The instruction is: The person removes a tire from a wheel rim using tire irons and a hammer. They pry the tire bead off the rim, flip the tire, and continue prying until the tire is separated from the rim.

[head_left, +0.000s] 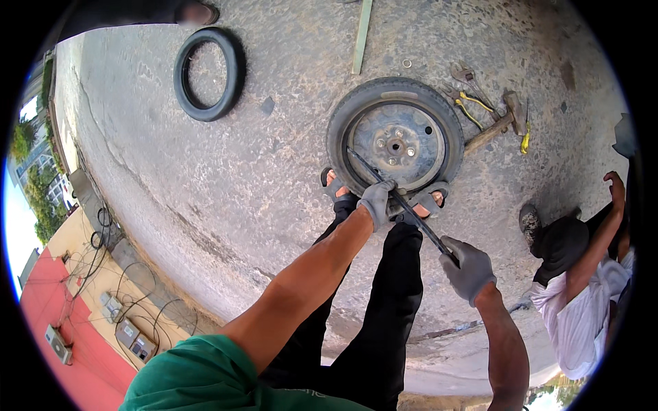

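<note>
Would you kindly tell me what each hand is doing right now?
Left hand: closed on the dark bar, at the tyre's near edge.
Right hand: closed around the bar's near end.

Dark rubber tyre [336,133], ring-shaped, mounted around a scuffed grey metal wheel disc [380,130] with central hole; pair lies flat, disc face up, on rough grey concrete ground [288,164]. Long, slim, dark metal bar [428,232] slants across disc, far tip at inner left, near end beyond tyre's lower-right edge.
</note>
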A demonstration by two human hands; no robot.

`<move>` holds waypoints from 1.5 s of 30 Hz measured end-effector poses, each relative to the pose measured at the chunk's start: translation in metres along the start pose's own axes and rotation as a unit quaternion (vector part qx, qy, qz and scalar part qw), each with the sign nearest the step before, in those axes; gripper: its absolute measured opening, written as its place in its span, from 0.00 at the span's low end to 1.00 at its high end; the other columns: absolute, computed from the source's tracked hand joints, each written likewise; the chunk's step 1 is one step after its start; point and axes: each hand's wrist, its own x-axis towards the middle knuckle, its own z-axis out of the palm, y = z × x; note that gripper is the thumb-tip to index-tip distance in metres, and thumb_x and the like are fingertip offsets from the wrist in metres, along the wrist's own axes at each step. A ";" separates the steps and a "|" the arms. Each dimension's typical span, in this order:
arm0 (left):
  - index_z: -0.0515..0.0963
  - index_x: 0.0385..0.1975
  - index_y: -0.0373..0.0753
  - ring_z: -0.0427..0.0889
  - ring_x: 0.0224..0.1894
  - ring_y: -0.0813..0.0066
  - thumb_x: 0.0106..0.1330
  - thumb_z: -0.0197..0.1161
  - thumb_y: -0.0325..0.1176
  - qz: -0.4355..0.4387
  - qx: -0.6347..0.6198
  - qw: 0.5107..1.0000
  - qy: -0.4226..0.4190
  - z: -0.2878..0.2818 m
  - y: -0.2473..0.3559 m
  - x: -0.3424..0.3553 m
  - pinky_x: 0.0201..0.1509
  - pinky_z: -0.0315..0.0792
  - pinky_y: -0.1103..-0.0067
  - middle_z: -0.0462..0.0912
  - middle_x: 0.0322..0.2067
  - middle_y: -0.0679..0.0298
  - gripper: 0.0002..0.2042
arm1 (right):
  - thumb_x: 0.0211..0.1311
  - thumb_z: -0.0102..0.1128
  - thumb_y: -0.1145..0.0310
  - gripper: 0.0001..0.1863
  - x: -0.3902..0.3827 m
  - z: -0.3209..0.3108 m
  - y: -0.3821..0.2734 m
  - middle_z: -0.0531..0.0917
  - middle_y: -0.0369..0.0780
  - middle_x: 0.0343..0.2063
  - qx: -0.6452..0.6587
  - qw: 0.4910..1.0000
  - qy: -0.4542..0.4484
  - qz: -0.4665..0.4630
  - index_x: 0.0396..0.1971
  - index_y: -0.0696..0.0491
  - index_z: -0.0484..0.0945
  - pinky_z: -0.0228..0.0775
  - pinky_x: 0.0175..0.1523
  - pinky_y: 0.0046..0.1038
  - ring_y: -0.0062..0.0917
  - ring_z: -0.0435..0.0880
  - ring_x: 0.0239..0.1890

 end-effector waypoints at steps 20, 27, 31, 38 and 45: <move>0.71 0.54 0.36 0.71 0.19 0.83 0.74 0.54 0.32 -0.116 0.351 0.929 -0.012 -0.118 0.132 -0.242 0.19 0.68 0.85 0.77 0.27 0.65 0.13 | 0.65 0.51 0.38 0.54 -0.020 0.128 -0.302 0.86 0.47 0.29 0.263 0.935 -0.234 0.038 0.67 0.75 0.46 0.77 0.44 0.37 0.43 0.87 0.36; 0.72 0.52 0.38 0.74 0.20 0.81 0.73 0.59 0.35 -0.110 0.348 0.931 -0.007 -0.104 0.108 -0.235 0.21 0.70 0.82 0.79 0.26 0.64 0.13 | 0.67 0.59 0.52 0.25 -0.029 0.140 -0.279 0.83 0.38 0.25 0.381 0.906 -0.159 0.094 0.46 0.61 0.69 0.78 0.38 0.24 0.20 0.86 0.32; 0.72 0.51 0.38 0.76 0.21 0.79 0.73 0.58 0.34 -0.109 0.325 0.939 -0.022 -0.104 0.102 -0.231 0.23 0.72 0.80 0.80 0.26 0.64 0.12 | 0.68 0.59 0.57 0.21 -0.029 0.134 -0.276 0.82 0.42 0.32 0.458 0.861 -0.178 0.134 0.45 0.60 0.69 0.80 0.40 0.24 0.21 0.85 0.32; 0.74 0.44 0.40 0.77 0.22 0.77 0.73 0.58 0.34 -0.099 0.315 0.944 -0.029 -0.096 0.087 -0.225 0.24 0.72 0.79 0.79 0.26 0.64 0.07 | 0.69 0.57 0.56 0.20 -0.038 0.113 -0.266 0.83 0.42 0.30 0.503 0.837 -0.164 0.137 0.44 0.60 0.69 0.79 0.39 0.24 0.21 0.84 0.30; 0.72 0.40 0.39 0.77 0.22 0.76 0.72 0.59 0.35 -0.102 0.310 0.945 -0.025 -0.077 0.087 -0.227 0.25 0.76 0.76 0.79 0.27 0.63 0.07 | 0.67 0.57 0.57 0.18 -0.032 0.086 -0.250 0.83 0.40 0.28 0.500 0.828 -0.208 0.143 0.42 0.58 0.70 0.79 0.39 0.23 0.20 0.84 0.30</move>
